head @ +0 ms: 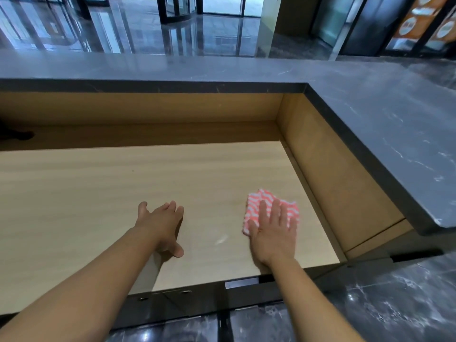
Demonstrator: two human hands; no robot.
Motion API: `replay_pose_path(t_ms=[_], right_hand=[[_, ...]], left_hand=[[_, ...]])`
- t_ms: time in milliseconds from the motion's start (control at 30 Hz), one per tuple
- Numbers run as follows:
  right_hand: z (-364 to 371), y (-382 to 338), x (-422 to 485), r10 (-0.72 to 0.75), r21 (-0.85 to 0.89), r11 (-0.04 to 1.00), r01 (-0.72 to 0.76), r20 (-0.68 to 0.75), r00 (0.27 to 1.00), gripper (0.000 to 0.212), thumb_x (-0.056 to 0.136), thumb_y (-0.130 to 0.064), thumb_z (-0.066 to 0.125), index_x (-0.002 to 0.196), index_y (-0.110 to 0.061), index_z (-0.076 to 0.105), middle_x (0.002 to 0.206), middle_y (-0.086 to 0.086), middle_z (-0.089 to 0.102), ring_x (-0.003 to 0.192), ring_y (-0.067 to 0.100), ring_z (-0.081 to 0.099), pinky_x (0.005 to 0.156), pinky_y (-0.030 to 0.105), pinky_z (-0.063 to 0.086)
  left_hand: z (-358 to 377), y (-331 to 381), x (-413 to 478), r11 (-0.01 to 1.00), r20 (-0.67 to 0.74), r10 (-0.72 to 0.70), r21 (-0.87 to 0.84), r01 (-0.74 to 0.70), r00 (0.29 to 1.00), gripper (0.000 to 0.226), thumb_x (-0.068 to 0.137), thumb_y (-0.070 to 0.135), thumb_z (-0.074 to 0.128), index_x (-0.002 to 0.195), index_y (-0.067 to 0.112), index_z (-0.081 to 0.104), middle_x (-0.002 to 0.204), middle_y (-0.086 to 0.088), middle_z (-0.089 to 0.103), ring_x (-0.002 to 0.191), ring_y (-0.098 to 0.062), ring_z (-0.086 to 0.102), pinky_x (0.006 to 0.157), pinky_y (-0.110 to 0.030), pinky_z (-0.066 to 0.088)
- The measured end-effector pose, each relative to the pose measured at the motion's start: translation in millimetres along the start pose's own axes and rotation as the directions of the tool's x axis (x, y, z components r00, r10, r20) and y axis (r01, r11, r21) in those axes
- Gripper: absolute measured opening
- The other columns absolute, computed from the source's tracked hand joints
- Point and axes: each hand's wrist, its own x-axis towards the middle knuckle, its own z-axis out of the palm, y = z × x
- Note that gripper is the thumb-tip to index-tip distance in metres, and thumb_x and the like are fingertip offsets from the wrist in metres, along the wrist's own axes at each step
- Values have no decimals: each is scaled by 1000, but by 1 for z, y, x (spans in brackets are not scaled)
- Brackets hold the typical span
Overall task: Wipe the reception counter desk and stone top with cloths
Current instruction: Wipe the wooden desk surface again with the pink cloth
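Right, closest in, both forearms reach out over the front edge of the wooden desk (98, 193), and the right hand (274, 233) lies flat with fingers spread and straight, pressing down on the pink-and-white cloth (262, 199), which sits on the desk surface toward its right end, near the side panel but apart from it. The left hand (162, 225) is beside it, well clear of the cloth, fingers loosely extended and close together, thumb out, resting on the wood and holding nothing. Between the two hands there is a pale smudge (221, 240) on the wood, just left of the cloth's near corner, and that looks like the spot that could be missed if the strokes run only along the right side. With just a flat palm on it and no grip, the cloth could bunch up or slip out from under the fingers on a quick pass. A push too far right would jam it against the side panel. Further back, the desk runs to a shadowed rear panel, and above it the dark stone top (370, 119) wraps round the corner, no cloth on it, so by my reckoning that part is not yet under way. Beyond lies a glossy lobby floor (197, 33).
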Motion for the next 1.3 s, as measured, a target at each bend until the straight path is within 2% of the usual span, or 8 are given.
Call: replay_pose_path(t_ms=[133, 300, 600, 767, 967, 1133, 1200, 1300], right_hand=[[21, -69, -30, -221, 40, 975, 221, 2, 975, 69, 79, -54, -20, 142, -28, -30, 149, 7, -38, 134, 26, -41, 101, 43, -36], [29, -87, -46, -415, 30, 910, 414, 90, 905, 74, 70, -58, -22, 139, -33, -29, 153, 2, -35, 140, 22, -36, 107, 44, -29], [3, 48, -21, -10, 5, 1000, 10, 61, 998, 61, 100, -52, 3, 151, -29, -20, 157, 3, -28, 145, 23, -25, 117, 45, -15], [4, 34, -34, 125, 50, 991, -128, 55, 991, 63, 101, -50, 6, 152, -23, -21, 157, 8, -28, 145, 26, -25, 118, 48, -12], [18, -57, -75, -151, 13, 989, 151, 64, 986, 61, 101, -50, 6, 148, -24, -24, 148, 7, -37, 139, 28, -33, 111, 47, -22], [22, -80, -79, -418, -32, 904, 427, 157, 895, 61, 102, -53, 11, 151, -31, -18, 155, 2, -32, 139, 19, -35, 113, 44, -23], [18, -56, -70, -424, -54, 899, 436, 152, 893, 62, 101, -55, 13, 151, -33, -16, 157, 0, -28, 143, 20, -30, 113, 42, -21], [6, 2, -56, -248, -58, 965, 255, 116, 962, 62, 101, -54, 12, 152, -32, -16, 158, 2, -25, 146, 23, -23, 115, 43, -15]], left_hand=[[2, 0, -3, 1000, -29, -20, 11, 21, 999, 97, 68, 64, 71, 144, 24, 25, 151, 4, 27, 145, -14, 19, 111, -56, 6], [7, 10, -21, 998, -135, -39, 47, 45, 990, 87, 79, 56, 62, 149, 22, 22, 159, -2, 17, 147, -14, 14, 113, -55, 3], [21, 11, -48, 997, -171, -10, -76, -3, 985, 42, 82, 44, 57, 118, 25, 46, 120, 10, 51, 123, -13, 46, 105, -46, 16], [34, 0, -69, 996, -135, -69, -57, 62, 988, 34, 77, 45, 58, 104, 27, 46, 104, 10, 52, 107, -13, 53, 103, -43, 20], [42, -3, -71, 995, -92, -102, -30, 100, 991, 40, 79, 44, 60, 113, 25, 49, 110, 9, 49, 110, -12, 53, 102, -44, 20], [41, 0, -70, 993, -57, -116, -14, 116, 992, 45, 81, 43, 62, 120, 24, 48, 121, 6, 49, 117, -14, 51, 103, -45, 21], [42, 0, -70, 992, -47, -124, -32, 122, 991, 46, 81, 43, 62, 121, 25, 47, 123, 7, 48, 117, -14, 51, 105, -47, 19], [44, -2, -71, 991, -41, -125, -59, 123, 991, 43, 81, 43, 62, 117, 25, 46, 116, 8, 48, 112, -13, 53, 106, -48, 19]])
